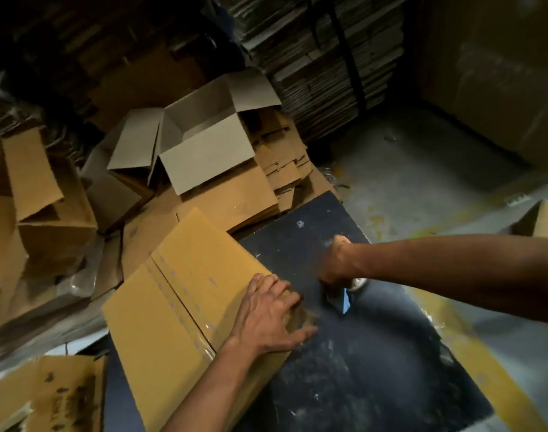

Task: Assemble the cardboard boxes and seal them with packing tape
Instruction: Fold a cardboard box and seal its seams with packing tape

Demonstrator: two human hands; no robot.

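A closed brown cardboard box lies on a dark table, with a strip of clear tape running along its centre seam. My left hand presses flat, fingers spread, on the box's right edge where the tape folds over. To its right, my right hand grips a packing tape dispenser; its white roll and blue blade show below the fist, just off the box's corner. Both hands are a little blurred.
An open grey box stands at the back on flattened cardboard sheets. Open brown boxes lie at left. A tall stack of flat cartons rises behind. Another box sits at right on the concrete floor.
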